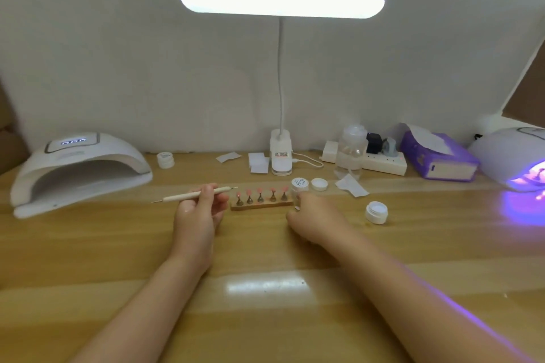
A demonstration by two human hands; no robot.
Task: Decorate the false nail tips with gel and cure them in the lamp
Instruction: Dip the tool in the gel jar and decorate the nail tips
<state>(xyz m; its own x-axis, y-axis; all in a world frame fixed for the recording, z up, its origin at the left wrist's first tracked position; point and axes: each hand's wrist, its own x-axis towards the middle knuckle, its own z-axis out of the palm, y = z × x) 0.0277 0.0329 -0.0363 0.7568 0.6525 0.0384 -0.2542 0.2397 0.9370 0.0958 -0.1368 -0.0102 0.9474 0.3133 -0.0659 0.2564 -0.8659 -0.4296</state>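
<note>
Your left hand pinches the dotting tool; right hand grips the nail stand's end, fingers curled.

The small jar just beyond the right hand's fingers carries a script word on its lid, too blurred to read. The white curing lamp, far left of the left hand's fingers, shows lit digits, perhaps zeros.
</note>
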